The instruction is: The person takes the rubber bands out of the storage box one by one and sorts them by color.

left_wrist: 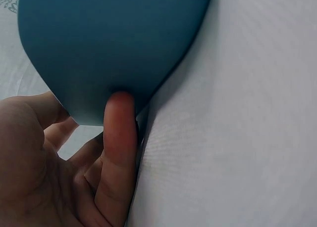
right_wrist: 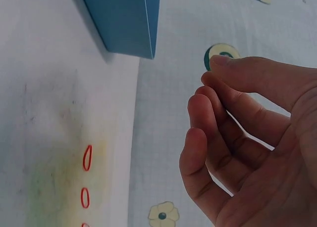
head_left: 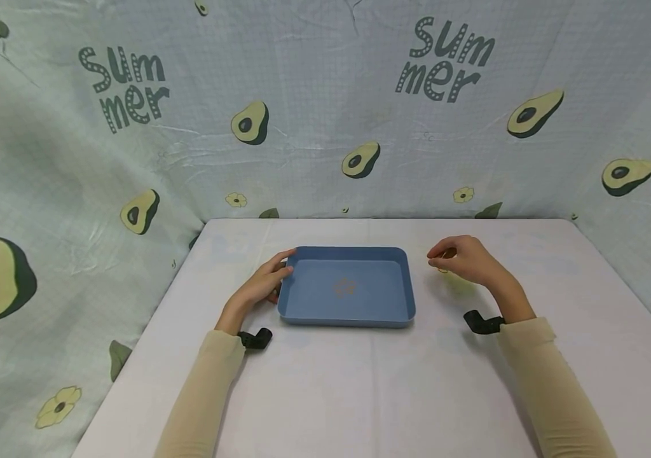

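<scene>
A shallow blue tray lies on the table, with thin orange loops faintly visible in its middle. My left hand holds the tray's left end, its thumb over the rim. One finger presses the tray's outer wall in the left wrist view. To the right of the tray, my right hand hovers with loosely bent fingers, thumb tip and index tip close together. Nothing shows between them. Thin red-orange loops lie in a row on the table in the right wrist view.
A white cloth covers the table. A pale curtain printed with avocados and lettering hangs behind and beside it. Black camera mounts sit on both wrists.
</scene>
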`<state>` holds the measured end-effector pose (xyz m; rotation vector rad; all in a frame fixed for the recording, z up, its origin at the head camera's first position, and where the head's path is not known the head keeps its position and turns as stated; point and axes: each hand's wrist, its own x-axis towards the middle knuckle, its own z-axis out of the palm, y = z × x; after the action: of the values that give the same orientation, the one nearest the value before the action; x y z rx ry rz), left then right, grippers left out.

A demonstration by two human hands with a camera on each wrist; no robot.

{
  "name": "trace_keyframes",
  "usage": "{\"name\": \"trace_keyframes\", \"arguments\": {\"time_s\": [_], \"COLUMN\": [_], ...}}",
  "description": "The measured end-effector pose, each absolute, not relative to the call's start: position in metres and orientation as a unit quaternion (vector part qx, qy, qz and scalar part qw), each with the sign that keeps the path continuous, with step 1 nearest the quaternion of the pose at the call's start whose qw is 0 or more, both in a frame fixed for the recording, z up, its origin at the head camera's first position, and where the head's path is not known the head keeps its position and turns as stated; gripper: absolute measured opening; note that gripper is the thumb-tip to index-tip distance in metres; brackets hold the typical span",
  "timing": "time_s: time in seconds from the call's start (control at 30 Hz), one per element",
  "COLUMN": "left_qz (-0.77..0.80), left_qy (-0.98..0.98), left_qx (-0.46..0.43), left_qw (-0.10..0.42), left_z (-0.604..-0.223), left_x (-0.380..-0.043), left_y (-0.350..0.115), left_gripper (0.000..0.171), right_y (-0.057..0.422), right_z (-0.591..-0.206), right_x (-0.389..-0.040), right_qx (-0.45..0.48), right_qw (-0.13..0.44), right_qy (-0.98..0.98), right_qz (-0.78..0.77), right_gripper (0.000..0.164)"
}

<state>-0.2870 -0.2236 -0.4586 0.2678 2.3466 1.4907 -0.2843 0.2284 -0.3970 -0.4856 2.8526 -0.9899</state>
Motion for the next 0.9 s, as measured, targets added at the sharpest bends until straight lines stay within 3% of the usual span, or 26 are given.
{"name": "trace_keyframes", "arguments": {"time_s": [0.6,0.9], "left_qz": [0.52,0.523], "left_qy": [0.831,0.828], "left_qx": [0.107,0.104], "left_qw": [0.166,0.174], "left_z": [-0.458,-0.455], "left_x": [-0.289,-0.286], "left_y": [-0.224,-0.223], "left_gripper": [0.051,0.051], "right_y": [0.166,0.13], "right_z": [-0.379,-0.371], "right_x": [-0.3,-0.312], "right_qx": [-0.247,-0.275], "right_qw": [0.045,0.077], "right_qy": [0.912,0.908], "right_qz": [-0.324,-0.308], "right_gripper": [0.016,0.016]}}
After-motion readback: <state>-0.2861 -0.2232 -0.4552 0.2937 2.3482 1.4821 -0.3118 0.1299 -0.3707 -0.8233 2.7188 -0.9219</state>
